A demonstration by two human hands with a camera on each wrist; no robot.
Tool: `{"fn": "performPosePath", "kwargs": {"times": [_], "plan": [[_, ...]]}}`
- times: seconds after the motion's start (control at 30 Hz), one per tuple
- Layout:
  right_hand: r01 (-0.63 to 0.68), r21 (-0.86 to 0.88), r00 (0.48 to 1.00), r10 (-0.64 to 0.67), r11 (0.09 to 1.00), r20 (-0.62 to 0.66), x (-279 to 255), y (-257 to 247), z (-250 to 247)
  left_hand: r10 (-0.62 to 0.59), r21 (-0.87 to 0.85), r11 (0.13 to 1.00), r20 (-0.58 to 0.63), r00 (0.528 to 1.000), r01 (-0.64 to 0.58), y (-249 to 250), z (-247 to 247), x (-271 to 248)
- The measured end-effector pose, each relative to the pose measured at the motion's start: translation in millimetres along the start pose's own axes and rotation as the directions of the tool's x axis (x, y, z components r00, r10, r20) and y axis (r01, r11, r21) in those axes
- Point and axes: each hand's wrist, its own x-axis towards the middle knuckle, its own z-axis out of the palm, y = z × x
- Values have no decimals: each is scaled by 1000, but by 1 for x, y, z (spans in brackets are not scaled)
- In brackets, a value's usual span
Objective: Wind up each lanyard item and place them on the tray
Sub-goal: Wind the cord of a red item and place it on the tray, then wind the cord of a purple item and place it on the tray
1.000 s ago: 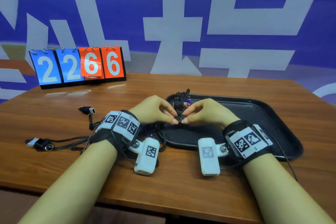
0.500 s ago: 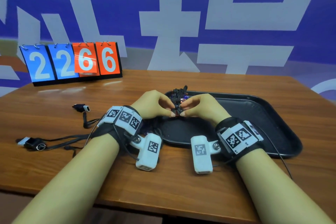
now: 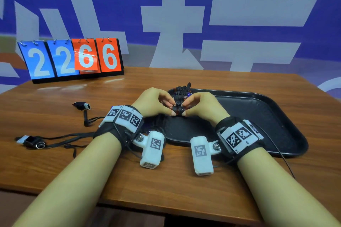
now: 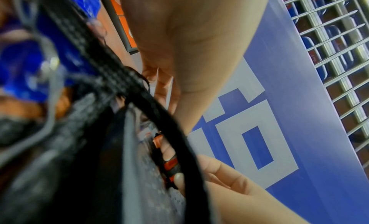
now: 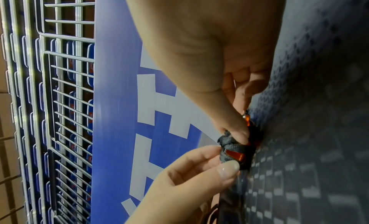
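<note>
Over the near-left corner of the tray (image 3: 287,125): both hands, left (image 3: 154,102) and right (image 3: 202,106), pinching the wound lanyard bundle (image 3: 180,100), same as a second ago. Winding nearly done, set-down likely next; two lanyards (image 3: 55,137) waiting on the tabletop (image 3: 184,180).

One black tray (image 3: 287,116) sits on the table. Left of the tray lie two loose lanyard items (image 3: 31,141) (image 3: 83,106). Over its near-left corner is one wound lanyard bundle (image 3: 180,100). Far left of it stand four number cards (image 3: 73,58).
</note>
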Motion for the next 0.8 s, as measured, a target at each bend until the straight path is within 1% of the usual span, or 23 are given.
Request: {"fn": "performPosePath", "kwargs": {"times": [0.1,0.27,0.4,0.47,0.53,0.6,0.67,0.7,0.73,0.8], "plan": [[2,-2,1000,-2,1000,-2,0,0,0,-20,-12,1000,5,1000,20,2,0,-1],[24,55,999,-23,998,-24,-1,0,-1,-25,-31,999,29,999,26,5,-2,-5],[20,80,999,-18,997,-35,-2,0,-3,-8,-26,1000,0,1000,8,5,-5,-10],[35,100,999,-31,994,-32,-4,0,-4,-21,-48,999,-25,999,20,5,-6,-12],[71,124,997,-66,990,-47,-7,-4,-5,-35,-70,997,-68,997,31,5,-8,-16],[140,154,989,-130,978,-73,-10,-10,-6,-39,-81,996,-111,993,30,5,-12,-21],[204,184,978,-192,962,-80,-14,-18,-9,-43,-112,993,-124,991,29,6,-16,-28],[222,200,975,-214,954,-61,-17,-23,-11,-42,-124,992,-128,991,26,8,-20,-32],[224,209,974,-226,952,-16,-20,-28,-10,-44,-134,991,-135,990,26,8,-24,-38],[197,171,969,-219,965,118,-26,-36,-9,-53,-163,986,-148,988,28,9,-32,-45]]}}
